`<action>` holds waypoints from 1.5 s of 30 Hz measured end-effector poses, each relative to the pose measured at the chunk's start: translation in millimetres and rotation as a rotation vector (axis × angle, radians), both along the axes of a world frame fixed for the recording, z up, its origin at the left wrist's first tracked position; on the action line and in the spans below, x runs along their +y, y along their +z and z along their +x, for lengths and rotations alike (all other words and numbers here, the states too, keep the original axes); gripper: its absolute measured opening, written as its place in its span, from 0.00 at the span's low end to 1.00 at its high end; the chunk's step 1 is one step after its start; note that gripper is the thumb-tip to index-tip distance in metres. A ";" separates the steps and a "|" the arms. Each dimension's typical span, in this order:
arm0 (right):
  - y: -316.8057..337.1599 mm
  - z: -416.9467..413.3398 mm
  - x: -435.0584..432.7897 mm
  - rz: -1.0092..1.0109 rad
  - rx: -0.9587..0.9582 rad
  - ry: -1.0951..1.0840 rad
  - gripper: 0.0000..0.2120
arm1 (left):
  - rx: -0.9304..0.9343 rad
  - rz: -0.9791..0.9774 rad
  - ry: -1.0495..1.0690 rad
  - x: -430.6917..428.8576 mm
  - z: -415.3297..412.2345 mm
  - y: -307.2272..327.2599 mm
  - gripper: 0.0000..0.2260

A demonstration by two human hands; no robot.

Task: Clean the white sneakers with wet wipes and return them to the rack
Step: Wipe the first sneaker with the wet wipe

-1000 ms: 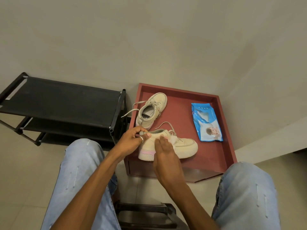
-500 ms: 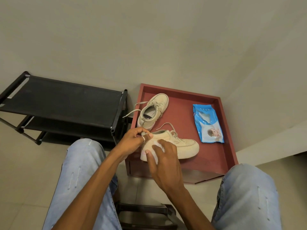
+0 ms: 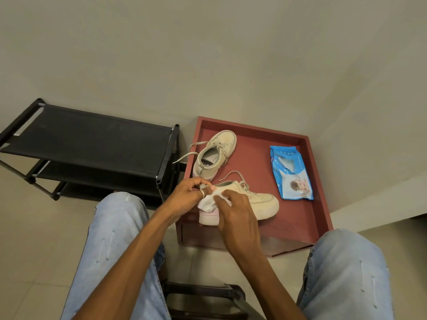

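On tiled floor [image 3: 41, 241], black rack [image 3: 87, 139], red tray [image 3: 298, 215]

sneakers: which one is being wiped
The near sneaker, at the front of the tray with its toe to the right: the left hand grips its heel collar and the right hand holds a white wipe against its heel. The far sneaker lies untouched.

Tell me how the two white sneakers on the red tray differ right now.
The near sneaker points right; the far sneaker points toward the wall. The left hand grips the near sneaker's heel and the right hand holds a wipe against it; the far sneaker is untouched. The far sneaker's laces trail over the tray edge; the near sneaker's stay inside. Both are cream-white, upright on the tray.
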State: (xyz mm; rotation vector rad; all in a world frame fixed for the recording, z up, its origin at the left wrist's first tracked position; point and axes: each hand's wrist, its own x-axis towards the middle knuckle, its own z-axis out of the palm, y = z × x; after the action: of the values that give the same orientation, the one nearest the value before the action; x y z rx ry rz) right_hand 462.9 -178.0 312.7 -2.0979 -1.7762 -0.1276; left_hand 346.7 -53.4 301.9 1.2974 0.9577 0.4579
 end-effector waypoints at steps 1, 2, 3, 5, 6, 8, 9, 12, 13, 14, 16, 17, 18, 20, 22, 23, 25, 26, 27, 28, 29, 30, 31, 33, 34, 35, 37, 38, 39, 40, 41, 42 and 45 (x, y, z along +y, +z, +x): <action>0.1 2.7 1.8 0.007 0.047 -0.008 0.20 | -0.003 -0.009 -0.007 -0.4 0.2 0.5 0.03; 0.8 3.5 2.6 0.013 0.080 -0.007 0.21 | -0.005 -0.013 -0.010 -0.6 0.3 0.7 0.04; 1.7 1.5 2.5 0.011 0.087 0.009 0.21 | -0.008 -0.011 -0.011 -0.6 0.3 0.4 0.04; 1.7 -9.6 -0.1 -0.049 0.040 0.118 0.19 | -0.012 0.003 -0.019 -0.4 -0.4 0.6 0.03; 0.8 -14.3 -1.7 -0.077 -0.001 0.185 0.19 | -0.013 0.008 -0.030 -0.8 -0.8 1.4 0.02; 1.7 -12.2 0.2 -0.087 -0.043 0.210 0.20 | -0.023 0.000 -0.038 -1.6 -0.8 1.6 0.02; 2.3 -7.4 2.7 -0.082 -0.035 0.160 0.20 | -0.028 -0.007 -0.034 -2.2 -0.5 1.6 0.02; 4.2 -2.0 6.0 -0.060 -0.013 0.025 0.18 | -0.010 -0.024 -0.029 -2.2 -0.5 2.7 0.03; 2.9 -6.7 4.9 -0.072 -0.040 0.055 0.18 | -0.005 -0.026 -0.031 -2.0 -0.8 2.4 0.02; 0.5 -13.0 2.4 -0.097 -0.073 0.118 0.18 | 0.000 -0.026 -0.032 -2.1 -0.8 3.0 0.02; -0.9 -18.3 -1.7 -0.135 -0.127 0.213 0.18 | 0.008 -0.029 -0.030 -2.7 -0.5 4.3 0.02; 0.9 -13.6 -0.4 -0.131 -0.123 0.198 0.18 | 0.005 -0.035 -0.025 -3.1 -0.2 4.7 0.02; 3.2 -5.6 1.6 -0.117 -0.096 0.148 0.18 | 0.000 -0.049 -0.016 -3.5 0.3 4.4 0.02; 5.1 9.8 4.5 -0.071 -0.035 0.023 0.20 | -0.003 -0.090 0.002 -2.8 0.1 2.8 0.02; 4.9 9.7 3.6 -0.054 -0.034 -0.001 0.19 | 0.010 -0.103 0.010 -1.8 -0.2 1.5 0.03; 2.7 2.9 2.7 -0.061 -0.049 0.037 0.19 | 0.020 -0.089 0.009 -0.8 -0.4 -0.2 0.02; -2.5 -14.6 -1.3 -0.101 -0.071 0.145 0.19 | 0.042 -0.038 0.005 -0.8 0.8 0.1 0.05; -3.8 -20.1 -2.1 -0.115 -0.075 0.182 0.18 | 0.054 -0.015 0.006 -1.6 1.0 1.7 0.06; -3.5 -21.3 -1.5 -0.122 -0.076 0.198 0.18 | 0.061 -0.002 0.004 -1.9 1.3 2.2 0.06; -2.2 -18.3 0.0 -0.115 -0.078 0.192 0.18 | 0.056 -0.006 0.006 -2.2 1.7 2.6 0.05; -0.5 -13.4 1.5 -0.102 -0.074 0.163 0.19 | 0.043 -0.029 0.008 -2.4 1.4 2.5 0.04; 1.6 -7.1 2.4 -0.086 -0.058 0.113 0.19 | 0.022 -0.060 0.010 -3.1 1.3 4.0 0.04; 4.8 -1.0 2.9 -0.067 -0.029 0.051 0.20 | 0.005 -0.088 0.015 -3.3 1.4 4.0 0.04; 9.9 1.8 2.4 -0.050 0.040 -0.020 0.21 | -0.002 -0.120 0.021 -3.4 2.1 3.5 0.06; 10.6 -3.0 1.6 -0.053 0.047 -0.012 0.21 | 0.001 -0.117 0.022 -3.3 2.0 3.0 0.05; 10.4 -10.8 0.1 -0.067 0.039 0.016 0.21 | 0.009 -0.099 0.021 -2.5 1.6 1.7 0.03; 6.2 -25.9 -3.6 -0.098 0.006 0.095 0.19 | 0.036 -0.047 0.021 -1.0 1.8 -0.1 0.04; 3.1 -29.5 -4.2 -0.103 -0.012 0.130 0.17 | 0.049 -0.029 0.017 -0.8 1.4 -0.1 0.04; 1.3 -29.2 -4.1 -0.099 -0.028 0.151 0.16 | 0.061 -0.023 0.014 -0.9 1.0 -0.4 0.04; 1.4 -25.6 -3.4 -0.091 -0.042 0.156 0.15 | 0.064 -0.026 0.015 -0.9 0.7 -0.8 0.04; 2.2 -19.8 -3.2 -0.080 -0.046 0.147 0.13 | 0.061 -0.039 0.018 -0.6 0.5 -2.0 0.04; 3.3 -12.7 -3.5 -0.064 -0.041 0.115 0.11 | 0.054 -0.061 0.023 -0.4 0.4 -2.7 0.03; 1.6 18.7 -7.5 -0.012 0.042 -0.080 0.08 | 0.041 -0.126 0.042 0.1 1.7 -4.1 0.05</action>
State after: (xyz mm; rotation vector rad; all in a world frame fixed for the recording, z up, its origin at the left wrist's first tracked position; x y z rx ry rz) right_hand 481.6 -185.5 314.3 -2.1646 -1.6737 -0.0938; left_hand 348.4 -53.3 297.8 1.1786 1.0337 0.3989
